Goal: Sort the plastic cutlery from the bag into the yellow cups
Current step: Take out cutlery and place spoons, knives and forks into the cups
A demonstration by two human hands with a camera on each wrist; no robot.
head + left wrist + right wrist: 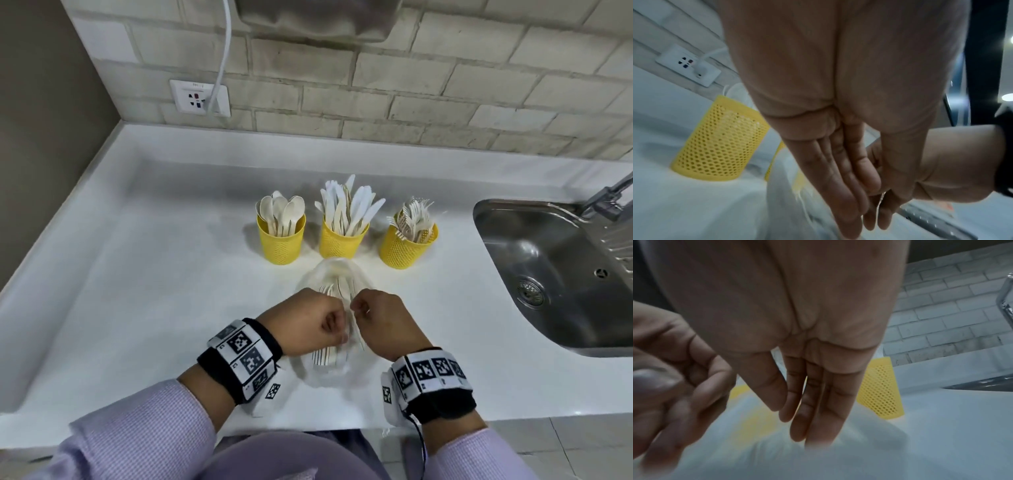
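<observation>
Here the clear bag (329, 291) near the counter's (137, 274) front edge blurs its cutlery; whether either hand pinches it, I cannot tell. Left hand (308, 322) and right hand (383, 318) meet above it, knuckles up. Behind stand three yellow cups (340, 241); the sink (534, 260) lies toward the right end.

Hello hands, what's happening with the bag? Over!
Left hand and right hand both pinch the clear bag, pulling it open. Cutlery still inside. Three yellow cups behind, nothing blocking.
</observation>
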